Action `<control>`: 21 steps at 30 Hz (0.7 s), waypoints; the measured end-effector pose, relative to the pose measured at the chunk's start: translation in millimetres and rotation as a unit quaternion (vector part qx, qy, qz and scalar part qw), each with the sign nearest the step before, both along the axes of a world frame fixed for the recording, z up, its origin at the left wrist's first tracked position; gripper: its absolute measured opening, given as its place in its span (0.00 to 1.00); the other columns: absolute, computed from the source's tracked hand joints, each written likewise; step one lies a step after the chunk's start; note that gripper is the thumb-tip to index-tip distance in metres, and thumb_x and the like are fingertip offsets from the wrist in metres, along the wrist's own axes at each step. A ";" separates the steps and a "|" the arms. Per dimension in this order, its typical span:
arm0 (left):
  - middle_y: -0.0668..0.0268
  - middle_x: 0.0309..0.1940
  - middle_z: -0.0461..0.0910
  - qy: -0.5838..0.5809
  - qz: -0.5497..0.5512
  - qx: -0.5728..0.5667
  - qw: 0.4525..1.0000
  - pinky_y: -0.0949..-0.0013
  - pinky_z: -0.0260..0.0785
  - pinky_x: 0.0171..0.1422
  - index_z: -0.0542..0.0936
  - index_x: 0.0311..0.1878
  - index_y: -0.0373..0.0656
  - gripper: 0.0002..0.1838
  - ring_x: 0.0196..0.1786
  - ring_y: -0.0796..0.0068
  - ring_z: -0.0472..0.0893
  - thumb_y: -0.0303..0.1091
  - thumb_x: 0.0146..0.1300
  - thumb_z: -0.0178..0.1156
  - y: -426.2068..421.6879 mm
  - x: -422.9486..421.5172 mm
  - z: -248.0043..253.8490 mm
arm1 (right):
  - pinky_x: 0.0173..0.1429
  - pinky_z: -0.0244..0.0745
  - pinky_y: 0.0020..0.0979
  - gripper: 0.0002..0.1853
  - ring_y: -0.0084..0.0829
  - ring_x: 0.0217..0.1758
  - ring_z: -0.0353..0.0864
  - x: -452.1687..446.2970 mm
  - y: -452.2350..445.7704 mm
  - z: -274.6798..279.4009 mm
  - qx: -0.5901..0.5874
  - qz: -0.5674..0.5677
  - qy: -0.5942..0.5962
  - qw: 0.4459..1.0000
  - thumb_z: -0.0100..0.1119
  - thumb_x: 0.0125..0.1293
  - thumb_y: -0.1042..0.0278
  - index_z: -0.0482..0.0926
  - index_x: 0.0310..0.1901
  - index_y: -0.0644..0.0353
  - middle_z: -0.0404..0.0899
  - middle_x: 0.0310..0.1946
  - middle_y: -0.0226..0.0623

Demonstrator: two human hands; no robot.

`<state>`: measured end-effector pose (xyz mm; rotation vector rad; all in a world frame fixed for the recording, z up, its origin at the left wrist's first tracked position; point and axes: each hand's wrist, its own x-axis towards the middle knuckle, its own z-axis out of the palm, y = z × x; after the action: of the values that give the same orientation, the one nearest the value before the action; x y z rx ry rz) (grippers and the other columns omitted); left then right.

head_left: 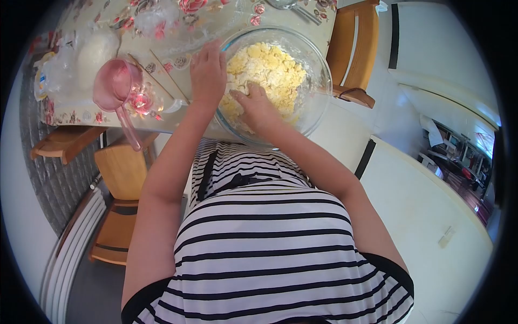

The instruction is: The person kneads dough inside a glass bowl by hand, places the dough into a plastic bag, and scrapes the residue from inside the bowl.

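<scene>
The right hand (259,110) is inside the glass bowl (318,81), its fingers parted and pressed into the crumbly mixture (272,67). Whether it has any of the mixture pinched is too small to tell. The left hand (209,70) lies at the side of the bowl, fingers extended and close together, against the rim rather than closed around anything.

The bowl is clear, wide and round, and stands upright at the near edge of the surface (191,32), in front of the person's body. In it are yellow lumps dusted with white powder, gathered toward the side by the hands; a thin white film clings to the bare glass on the other side.

Left of the left hand, two thin sticks (170,75) lie slantwise on the flowered cloth. Beyond them is a pink see-through dipper (114,83), its handle pointing toward the person and reaching past the edge. Next to it is a clear plastic bag (97,54) with something whitish inside. More crumpled plastic (156,19) lies farther back, and a metal utensil (305,12) rests near the far right corner.
</scene>
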<state>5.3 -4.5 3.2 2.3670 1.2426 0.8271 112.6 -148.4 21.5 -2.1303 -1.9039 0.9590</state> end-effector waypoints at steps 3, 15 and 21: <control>0.56 0.56 0.79 -0.003 -0.013 -0.009 1.000 0.49 0.65 0.67 0.74 0.64 0.44 0.18 0.62 0.52 0.76 0.37 0.74 0.53 3.0 -1.0 0.1 | 0.71 0.66 0.43 0.33 0.47 0.72 0.64 31.9 -2.0 21.0 0.004 0.007 -0.086 0.996 0.71 0.59 0.55 0.75 0.67 0.46 0.66 0.66 0.49; 0.54 0.57 0.79 -0.007 -0.013 -0.014 1.000 0.50 0.65 0.67 0.74 0.64 0.43 0.19 0.61 0.52 0.77 0.36 0.73 0.54 1.9 -0.7 -1.2 | 0.72 0.65 0.51 0.30 0.50 0.74 0.61 15.7 38.6 19.8 -0.065 -0.176 -0.136 0.973 0.63 0.63 0.44 0.78 0.64 0.48 0.64 0.68 0.52; 0.55 0.57 0.78 -0.034 -0.023 -0.034 0.999 0.50 0.65 0.65 0.74 0.63 0.43 0.18 0.60 0.51 0.76 0.35 0.72 0.54 3.1 -0.1 2.3 | 0.72 0.63 0.53 0.30 0.48 0.73 0.63 22.4 2.5 30.4 -0.036 -0.002 -0.117 0.993 0.64 0.63 0.44 0.78 0.64 0.48 0.66 0.68 0.50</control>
<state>5.2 -1.4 5.5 2.2857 1.1647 0.8314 135.0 -146.0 52.0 -2.3811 -1.9926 0.8214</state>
